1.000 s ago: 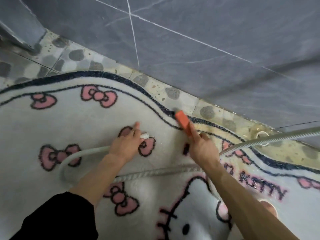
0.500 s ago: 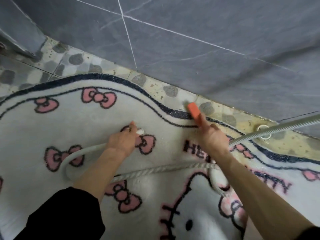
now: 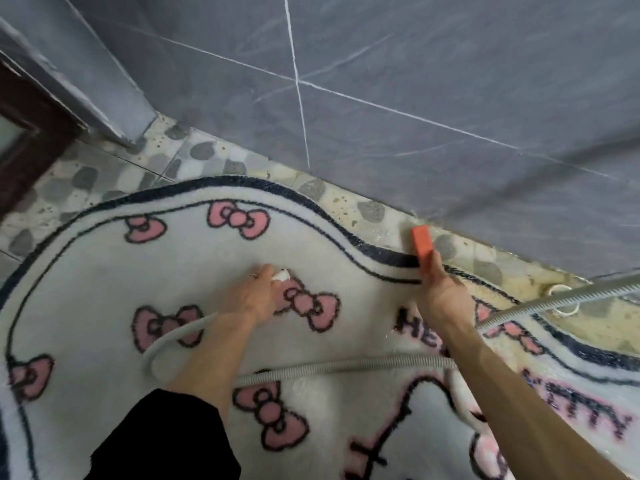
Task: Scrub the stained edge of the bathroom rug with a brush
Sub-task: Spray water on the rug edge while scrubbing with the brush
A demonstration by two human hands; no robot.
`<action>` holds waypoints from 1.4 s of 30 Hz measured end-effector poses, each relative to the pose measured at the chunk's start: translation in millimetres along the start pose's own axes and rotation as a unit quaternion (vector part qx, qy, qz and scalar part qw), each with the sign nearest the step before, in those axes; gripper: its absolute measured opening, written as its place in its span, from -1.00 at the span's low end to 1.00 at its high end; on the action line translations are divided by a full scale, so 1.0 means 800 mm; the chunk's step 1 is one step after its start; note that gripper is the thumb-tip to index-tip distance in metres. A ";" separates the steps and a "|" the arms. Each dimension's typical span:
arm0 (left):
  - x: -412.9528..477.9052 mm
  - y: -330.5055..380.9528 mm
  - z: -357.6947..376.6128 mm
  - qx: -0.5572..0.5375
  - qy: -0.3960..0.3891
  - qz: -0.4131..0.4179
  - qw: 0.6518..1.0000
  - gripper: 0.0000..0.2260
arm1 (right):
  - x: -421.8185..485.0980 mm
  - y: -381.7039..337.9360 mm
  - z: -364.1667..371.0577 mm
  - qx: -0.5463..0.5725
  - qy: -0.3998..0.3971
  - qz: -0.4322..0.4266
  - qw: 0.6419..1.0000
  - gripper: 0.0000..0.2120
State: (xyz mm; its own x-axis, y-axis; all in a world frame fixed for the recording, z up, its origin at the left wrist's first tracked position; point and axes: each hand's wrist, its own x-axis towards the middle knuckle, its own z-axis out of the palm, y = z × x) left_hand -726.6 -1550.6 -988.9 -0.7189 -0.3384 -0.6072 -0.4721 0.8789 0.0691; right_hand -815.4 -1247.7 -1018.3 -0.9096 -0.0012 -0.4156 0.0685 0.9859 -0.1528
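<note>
On my feed the orange brush (image 3: pixel 423 249) sits at the far edge of the bathroom rug (image 3: pixel 173 289), right across its dark navy border (image 3: pixel 388 258) where the edge dips toward the wall. I can only see the brush's orange back; the bristles are hidden under it. The right hand (image 3: pixel 440 296) has its fingers wrapped around the near end of the brush, arm stretched out across the rug. Just to the right of that hand the pile along the border looks yellowish and wet.

The left hand (image 3: pixel 247 296) rests on the middle of the rug, fingers curled over the white end (image 3: pixel 280 274) of a grey ribbed hose (image 3: pixel 329 368), holding it down beside a pink bow. I make out a ring (image 3: pixel 254 275) on one finger. The hose loops back under the left forearm, runs across the rug, passes beneath the right arm and leaves the view at the right.

The rug is white with pink bows, a cartoon cat face and dark lettering. It lies on a pebble-patterned floor (image 3: pixel 104 174), close to a grey tiled wall (image 3: pixel 415 81). A black sleeve (image 3: pixel 166 441) covers the left upper arm.
</note>
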 end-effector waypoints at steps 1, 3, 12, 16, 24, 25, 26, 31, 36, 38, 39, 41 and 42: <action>-0.001 -0.006 0.006 -0.001 0.005 -0.008 1.000 -0.70 | -0.005 -0.006 -0.001 0.043 0.014 0.011 0.999 -0.37; -0.005 -0.019 0.023 -0.017 0.003 -0.008 1.000 -0.68 | -0.026 -0.050 0.013 0.072 0.016 -0.080 0.994 -0.44; -0.038 -0.076 0.058 -0.035 -0.028 -0.063 0.997 -0.50 | 0.000 -0.095 0.032 -0.034 -0.045 -0.172 0.983 -0.35; -0.037 -0.076 0.063 -0.114 -0.001 -0.051 0.992 -0.55 | 0.020 -0.074 0.009 0.057 0.032 -0.056 0.996 -0.48; -0.014 -0.063 0.061 -0.100 0.023 -0.015 0.995 -0.67 | -0.063 -0.145 0.073 -0.067 -0.094 -0.275 0.955 -0.40; -0.013 -0.065 0.061 -0.102 0.012 -0.022 0.994 -0.67 | -0.040 -0.129 0.064 -0.075 -0.072 -0.239 0.966 -0.41; -0.013 -0.065 0.062 -0.103 0.003 -0.026 0.994 -0.66 | -0.017 -0.113 0.048 -0.052 -0.045 -0.185 0.980 -0.42; -0.011 -0.055 0.060 -0.073 0.011 -0.067 0.995 -0.60 | -0.006 -0.117 0.013 0.070 0.030 -0.078 0.994 -0.44; -0.007 -0.050 0.053 -0.049 0.025 -0.074 0.996 -0.56 | -0.073 -0.181 0.052 -0.080 -0.135 -0.323 0.933 -0.38; -0.004 -0.060 0.056 -0.046 0.039 -0.086 0.994 -0.52 | -0.038 -0.177 0.048 -0.125 -0.106 -0.323 0.932 -0.36; -0.003 -0.064 0.057 -0.043 0.048 -0.084 0.994 -0.53 | -0.021 -0.171 0.042 -0.121 -0.087 -0.296 0.943 -0.36; -0.007 -0.066 0.062 -0.051 0.062 -0.074 0.994 -0.58 | -0.001 -0.164 0.032 -0.059 -0.054 -0.214 0.974 -0.38; -0.008 -0.067 0.064 -0.067 0.071 -0.070 0.993 -0.61 | 0.004 -0.168 0.030 -0.025 -0.043 -0.189 0.981 -0.40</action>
State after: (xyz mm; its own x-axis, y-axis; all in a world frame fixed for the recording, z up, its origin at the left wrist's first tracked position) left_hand -670.2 -1578.3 -1029.5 -0.7014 -0.5064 -0.5016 -0.6290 0.7707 0.1014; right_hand -817.7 -1383.9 -1020.8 -0.8282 -0.3806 -0.4113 -0.2892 0.9190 -0.2681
